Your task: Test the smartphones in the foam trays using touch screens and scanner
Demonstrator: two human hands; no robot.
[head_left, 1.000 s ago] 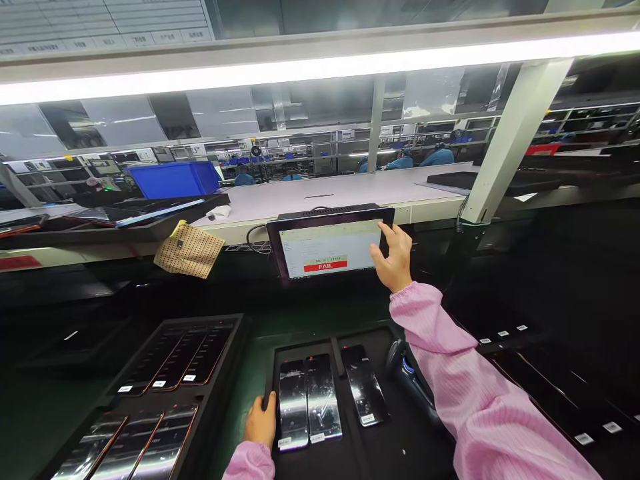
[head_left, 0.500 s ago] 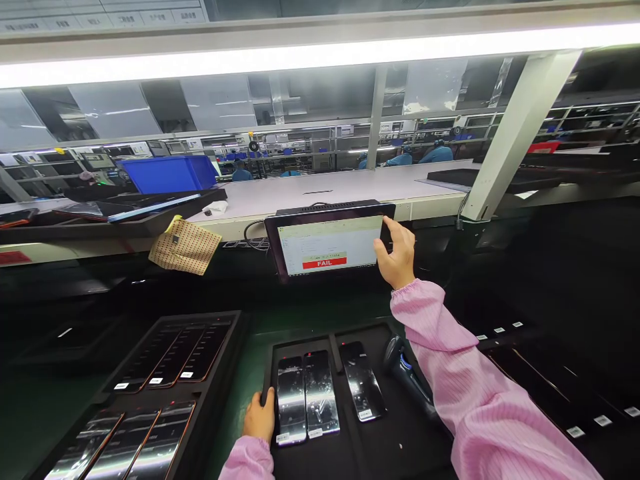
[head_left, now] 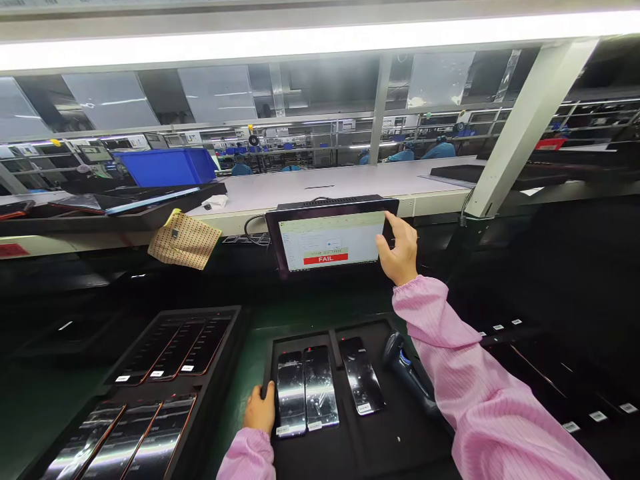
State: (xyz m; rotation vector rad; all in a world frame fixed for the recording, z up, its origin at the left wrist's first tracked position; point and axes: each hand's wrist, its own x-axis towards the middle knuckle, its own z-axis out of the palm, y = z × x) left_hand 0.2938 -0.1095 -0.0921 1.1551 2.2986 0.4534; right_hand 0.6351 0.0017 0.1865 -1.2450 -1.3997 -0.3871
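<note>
My right hand [head_left: 403, 252] is raised to the top right corner of a touchscreen monitor [head_left: 295, 240], the index fingertip at its edge and the thumb spread apart. A red FAIL banner shows on the screen. My left hand [head_left: 259, 410] holds the left edge of a black tray [head_left: 345, 453], thumb on the rim and the other fingers partly hidden. Inside the tray lie three dark smartphones: one [head_left: 291, 393] at the left, one [head_left: 321, 387] beside it, and one [head_left: 362, 377] past a divider. To their right rests a handheld barcode scanner [head_left: 413, 373], partly behind my sleeve.
Another black tray [head_left: 199, 399] with several labelled phones stands at the left. More labelled phones [head_left: 560, 393] lie at the far right. Behind the monitor runs a white shelf [head_left: 350, 180] with a blue bin [head_left: 170, 167]. A dotted yellowish sheet [head_left: 184, 240] hangs from its edge.
A small pop-up window has appeared on the monitor above the FAIL banner. My right fingertip stays at the screen's corner, and my left hand stays on the tray. The view has shifted slightly.
</note>
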